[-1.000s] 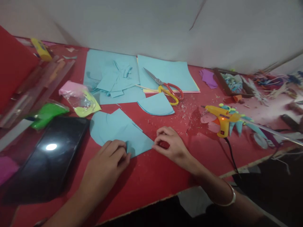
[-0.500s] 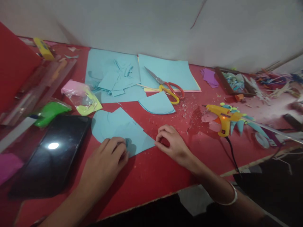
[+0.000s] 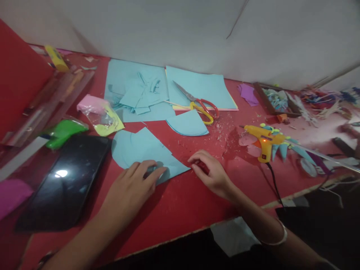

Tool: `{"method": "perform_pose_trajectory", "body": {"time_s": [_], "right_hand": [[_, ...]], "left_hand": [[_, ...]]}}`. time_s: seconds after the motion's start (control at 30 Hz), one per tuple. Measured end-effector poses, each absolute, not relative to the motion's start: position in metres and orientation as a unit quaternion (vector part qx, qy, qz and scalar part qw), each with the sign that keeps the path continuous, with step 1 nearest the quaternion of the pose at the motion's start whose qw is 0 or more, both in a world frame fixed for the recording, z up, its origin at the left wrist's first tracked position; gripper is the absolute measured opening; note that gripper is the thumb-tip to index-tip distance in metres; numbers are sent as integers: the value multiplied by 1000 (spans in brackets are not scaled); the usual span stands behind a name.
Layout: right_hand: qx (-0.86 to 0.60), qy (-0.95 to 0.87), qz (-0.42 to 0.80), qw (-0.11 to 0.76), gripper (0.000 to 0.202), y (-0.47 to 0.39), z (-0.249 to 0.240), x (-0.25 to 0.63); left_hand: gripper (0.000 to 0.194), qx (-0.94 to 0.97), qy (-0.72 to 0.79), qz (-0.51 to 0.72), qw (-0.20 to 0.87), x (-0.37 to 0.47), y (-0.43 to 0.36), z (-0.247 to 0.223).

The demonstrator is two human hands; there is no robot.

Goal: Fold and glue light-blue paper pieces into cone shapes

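A cut piece of light blue paper (image 3: 146, 146) with a rounded left end and a pointed right end lies near the front of the red table. My left hand (image 3: 135, 180) bends over its near edge, the thumb and forefinger curved about a slightly raised part of the paper. What the other fingers touch is hidden. At the pointed right corner, my right hand (image 3: 210, 172) has thumb and forefinger pinched together on the tip. Just behind lies a stack of blue fan-shaped paper pieces (image 3: 188, 123), beside scissors (image 3: 201, 105) with red and yellow handles.
Blue sheets (image 3: 199, 84) and paper scraps (image 3: 140, 95) lie along the wall. To the right, a yellow glue gun (image 3: 264, 140) with a lit red light trails a black cord. A dark tablet-like slab (image 3: 64, 180) sits left, near a green packet (image 3: 66, 133). A wooden tray (image 3: 277, 99) holds scraps.
My left thumb has stretched out to the right over the paper. The right hand stays at the paper's tip. The whole view has shifted slightly.
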State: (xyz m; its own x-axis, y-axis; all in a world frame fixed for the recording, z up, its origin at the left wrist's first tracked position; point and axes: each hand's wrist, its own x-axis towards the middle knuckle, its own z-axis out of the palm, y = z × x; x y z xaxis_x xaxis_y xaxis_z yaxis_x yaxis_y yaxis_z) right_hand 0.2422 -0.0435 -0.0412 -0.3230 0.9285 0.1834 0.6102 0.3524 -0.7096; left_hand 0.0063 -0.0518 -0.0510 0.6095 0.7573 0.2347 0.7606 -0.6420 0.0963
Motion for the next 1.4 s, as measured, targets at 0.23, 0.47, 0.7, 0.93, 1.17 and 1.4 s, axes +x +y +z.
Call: {"method": "perform_pose_trajectory", "body": {"time_s": [0.23, 0.47, 0.7, 0.93, 1.17, 1.4], "right_hand": [[-389, -895, 13, 216, 23, -61, -39, 230], [-340, -929, -14, 144, 28, -64, -36, 234], [-348, -926, 15, 148, 33, -62, -38, 248], [-390, -902, 60, 173, 36, -62, -45, 261], [-434, -848, 199, 229, 20, -49, -35, 247], [-454, -842, 287, 54, 6, -34, -22, 227]], "left_hand": [[45, -931, -331, -149, 30, 9, -51, -43], [42, -944, -293, -143, 45, 9, -52, -36], [49, -940, -313, -135, 19, -18, -65, -30], [48, -940, -308, -142, 37, -37, -71, -32], [49, -938, -316, -140, 6, -36, -68, -33], [43, -935, -343, -95, 8, -23, -58, -33]]}}
